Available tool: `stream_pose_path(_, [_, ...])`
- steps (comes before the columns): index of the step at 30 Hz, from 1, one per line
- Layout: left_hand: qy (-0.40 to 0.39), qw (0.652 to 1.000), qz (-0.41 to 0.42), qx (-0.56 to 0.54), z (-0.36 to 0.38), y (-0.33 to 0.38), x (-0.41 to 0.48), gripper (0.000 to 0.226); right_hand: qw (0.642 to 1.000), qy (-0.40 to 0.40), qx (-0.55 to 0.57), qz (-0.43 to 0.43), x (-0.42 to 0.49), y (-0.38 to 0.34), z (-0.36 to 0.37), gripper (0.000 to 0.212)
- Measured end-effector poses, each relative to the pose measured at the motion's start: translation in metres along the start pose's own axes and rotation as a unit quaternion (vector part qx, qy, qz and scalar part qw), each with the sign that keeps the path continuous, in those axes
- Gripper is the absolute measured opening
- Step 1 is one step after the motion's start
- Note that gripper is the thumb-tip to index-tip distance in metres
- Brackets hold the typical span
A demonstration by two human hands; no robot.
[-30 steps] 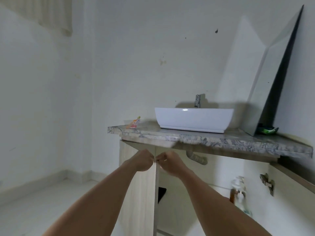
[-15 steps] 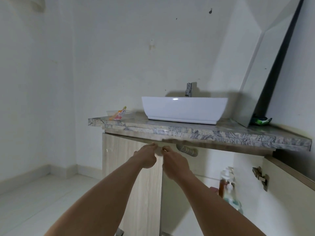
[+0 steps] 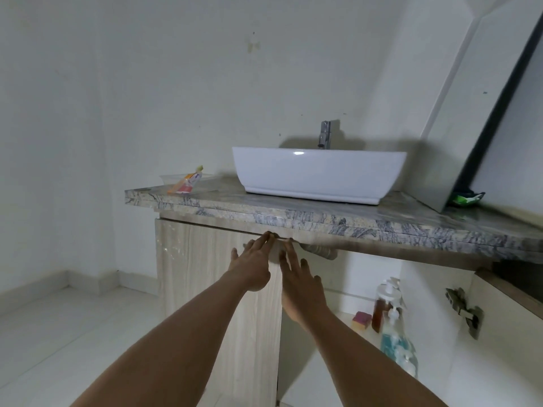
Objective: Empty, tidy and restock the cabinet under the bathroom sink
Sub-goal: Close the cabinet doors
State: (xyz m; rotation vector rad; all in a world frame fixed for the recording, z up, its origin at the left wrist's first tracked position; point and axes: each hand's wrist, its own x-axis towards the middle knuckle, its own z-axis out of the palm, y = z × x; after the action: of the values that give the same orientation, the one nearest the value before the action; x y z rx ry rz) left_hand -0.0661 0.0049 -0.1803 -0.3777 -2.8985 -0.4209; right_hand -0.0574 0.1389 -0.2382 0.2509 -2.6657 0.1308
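left door (image 3: 205, 274): standing upright under the countertop (image 3: 293, 215), its long axis running vertically and its free edge facing right.
left hand (image 3: 252, 265): lying flat on the door's face, fingers straight and spread, tips reaching its top corner.
right hand (image 3: 299, 286): fingers also stretching straight, just beside the free edge. i cannot tell whether it is touching the face or the edge.
cabinet opening: lying right of and below both hands, the right hand being nearer.
stock: sponge (image 3: 360, 320), brown pump bottle (image 3: 385, 301) and blue bottle (image 3: 395, 345) sitting low inside the opening, the bottles upright.
right door (image 3: 505, 333): hanging open, hinge (image 3: 464, 309) showing.
judgement: the emptying is likely waiting on a downward, rightward reach.
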Motion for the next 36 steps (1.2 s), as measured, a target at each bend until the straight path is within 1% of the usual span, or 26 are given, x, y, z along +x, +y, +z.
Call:
stream_pose_path(3, [-0.028, 1.000, -0.002, -0.006, -0.010, -0.001, -0.002, 0.090, 1.000, -0.007, -0.006, -0.004, -0.003, 0.003, -0.007, 0.081])
stream_pose_path(7, [-0.034, 0.999, 0.002, 0.003, -0.026, 0.018, -0.016, 0.084, 1.000, -0.016, -0.001, 0.005, -0.012, 0.014, -0.041, 0.077])
stream_pose_path(11, [-0.039, 0.999, 0.021, -0.005, -0.036, 0.060, -0.041, 0.080, 0.999, 0.034, 0.002, 0.013, -0.041, 0.038, -0.088, 0.072])
stream_pose_path(14, [-0.019, 0.998, 0.054, -0.029, -0.039, 0.095, -0.064, 0.075, 0.999, 0.035, 0.001, 0.041, -0.075, 0.058, -0.127, 0.073])
stream_pose_path(17, [-0.025, 0.994, 0.101, -0.034, -0.034, 0.133, -0.089, 0.065, 0.995, 0.043, -0.028, 0.087, -0.116, 0.081, -0.162, 0.056])
stream_pose_path(19, [-0.044, 0.990, 0.133, -0.034, -0.029, 0.163, -0.110, 0.054, 0.991, 0.029, -0.055, 0.122, -0.141, 0.098, -0.183, 0.044])
stream_pose_path(20, [-0.049, 0.987, 0.151, -0.028, -0.026, 0.179, -0.120, 0.049, 0.988, 0.017, -0.065, 0.142, -0.152, 0.108, -0.193, 0.042])
stream_pose_path(22, [-0.059, 0.981, 0.180, -0.040, -0.016, 0.209, -0.140, 0.050, 0.980, -0.012, -0.077, 0.184, -0.174, 0.125, -0.214, 0.040])
stream_pose_path(25, [-0.074, 0.972, 0.216, -0.061, 0.002, 0.248, -0.158, 0.056, 0.969, -0.050, -0.101, 0.220, -0.206, 0.146, -0.243, 0.027])
stream_pose_path(27, [-0.089, 0.965, 0.234, -0.077, 0.012, 0.271, -0.166, 0.052, 0.962, -0.059, -0.121, 0.237, -0.225, 0.156, -0.260, 0.023])
stream_pose_path(29, [-0.105, 0.960, 0.239, -0.104, 0.015, 0.291, -0.178, 0.052, 0.956, -0.052, -0.118, 0.262, -0.234, 0.166, -0.270, 0.016])
stream_pose_path(34, [-0.138, 0.943, 0.227, -0.201, 0.017, 0.324, -0.197, 0.050, 0.952, -0.083, -0.076, 0.285, -0.234, 0.196, -0.273, 0.041])
stream_pose_path(36, [-0.169, 0.926, 0.220, -0.255, 0.014, 0.328, -0.200, 0.040, 0.953, -0.087, -0.061, 0.283, -0.228, 0.209, -0.271, 0.039])
